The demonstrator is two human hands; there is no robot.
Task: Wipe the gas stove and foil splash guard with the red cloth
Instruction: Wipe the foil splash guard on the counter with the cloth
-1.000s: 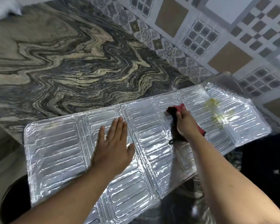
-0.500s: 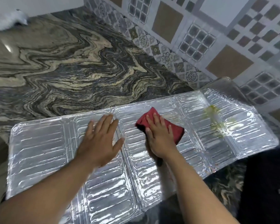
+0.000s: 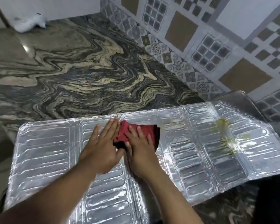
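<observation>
The silver foil splash guard [image 3: 192,159] lies flat across the marbled counter, its ribbed panels unfolded. A red cloth [image 3: 137,131] rests on its middle panels near the far edge. My right hand [image 3: 141,152] presses flat on the cloth, fingers spread over it. My left hand [image 3: 102,147] lies flat on the foil just left of the cloth, fingertips touching the cloth's edge. Yellow-green smears [image 3: 225,131] mark the guard's right panels. The gas stove's dark body [image 3: 275,199] shows only at the lower right corner.
The swirled grey and beige counter [image 3: 71,78] stretches beyond the guard. A patterned tiled wall [image 3: 217,46] rises behind on the right. A white crumpled object [image 3: 31,23] lies at the far left corner of the counter.
My right hand has dragged the red cloth leftward across the foil, from near the stained right panels to the middle, where it now meets my left hand. The view shifted slightly.
</observation>
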